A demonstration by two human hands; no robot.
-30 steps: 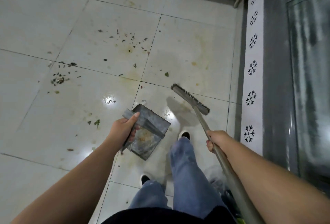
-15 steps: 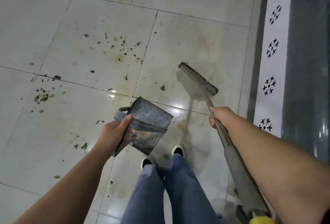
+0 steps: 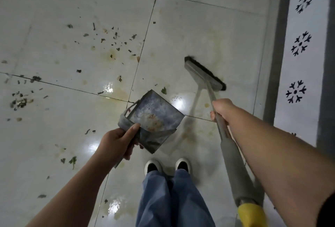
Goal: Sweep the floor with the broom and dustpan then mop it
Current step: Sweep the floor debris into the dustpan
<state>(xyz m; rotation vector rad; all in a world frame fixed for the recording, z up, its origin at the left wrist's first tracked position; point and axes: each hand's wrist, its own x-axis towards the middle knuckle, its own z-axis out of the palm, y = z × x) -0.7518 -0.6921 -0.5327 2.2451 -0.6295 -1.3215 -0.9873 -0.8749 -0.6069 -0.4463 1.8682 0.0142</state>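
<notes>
My left hand [image 3: 118, 141] grips the handle end of a grey, rust-stained metal dustpan [image 3: 154, 118], held in the air above the floor in front of my feet. My right hand [image 3: 222, 108] holds the grey pole of the broom [image 3: 204, 74], whose dark-bristled head rests on the white tiles ahead and to the right. The pole has a yellow end near my right elbow. Dark leaf scraps and crumbs [image 3: 112, 42] lie scattered on the tiles to the left and ahead, with a denser clump [image 3: 20, 101] at far left. Yellowish stains mark the floor.
A grey skirting strip [image 3: 277, 45] and a white wall band with black snowflake patterns [image 3: 299, 45] run along the right side. My two shoes [image 3: 166, 166] and blue trouser legs stand just below the dustpan. Bright light reflections gleam on the glossy tiles.
I have stepped forward, both feet now together. The broom head has moved farther ahead along the right side. The dustpan stays in my left hand, tilted a little more open toward me.
</notes>
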